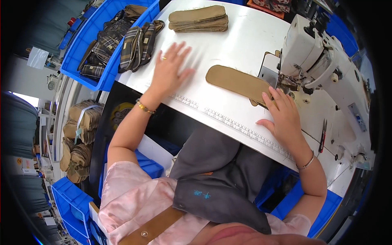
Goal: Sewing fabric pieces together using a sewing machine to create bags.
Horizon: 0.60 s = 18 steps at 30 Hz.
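Note:
A long tan fabric piece (239, 81) with rounded ends lies on the white table, its right end beside the needle area of a white sewing machine (297, 49). My right hand (281, 116) rests on that right end, fingers stretched flat over it and thumb apart. Over the table to the left, my left hand (171, 69) is spread and slightly blurred, holding nothing. Just beyond it are folded plaid fabric pieces (138, 45) at the edge of a blue bin. A stack of similar tan pieces (199, 19) sits at the far side of the table.
A blue bin (73, 72) of plaid pieces stands at the left. Tied bundles of tan pieces (83, 118) are below it. Red-and-black thread snips (323, 135) lie right of my right hand. A printed ruler (228, 118) runs along the table's near edge.

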### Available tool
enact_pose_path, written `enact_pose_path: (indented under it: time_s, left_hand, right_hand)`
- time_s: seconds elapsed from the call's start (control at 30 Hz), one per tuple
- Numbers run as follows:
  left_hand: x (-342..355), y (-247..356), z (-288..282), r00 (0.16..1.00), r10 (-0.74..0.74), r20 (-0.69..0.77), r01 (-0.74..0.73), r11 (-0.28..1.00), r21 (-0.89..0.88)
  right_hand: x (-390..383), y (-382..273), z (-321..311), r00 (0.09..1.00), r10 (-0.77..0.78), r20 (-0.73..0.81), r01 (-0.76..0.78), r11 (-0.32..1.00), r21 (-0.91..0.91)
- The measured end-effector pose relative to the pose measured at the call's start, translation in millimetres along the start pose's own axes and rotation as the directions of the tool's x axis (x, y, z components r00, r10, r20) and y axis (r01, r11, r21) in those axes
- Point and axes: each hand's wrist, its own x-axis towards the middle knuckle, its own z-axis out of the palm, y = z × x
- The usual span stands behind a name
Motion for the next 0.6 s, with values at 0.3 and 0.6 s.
enact_pose_path:
  time_s: [0.3,0.6]
  left_hand:
    - [5,-185,-28,0.739,-0.667,-0.099,0.674,0.734,0.08]
    - [19,-193,-43,0.746,-0.647,-0.156,0.636,0.763,-0.118]
  right_hand:
    - [6,-2,1,0.999,0.002,-0.048,0.0,0.999,0.041]
    - [5,-1,2,0.999,0.006,-0.04,-0.005,0.999,0.036]
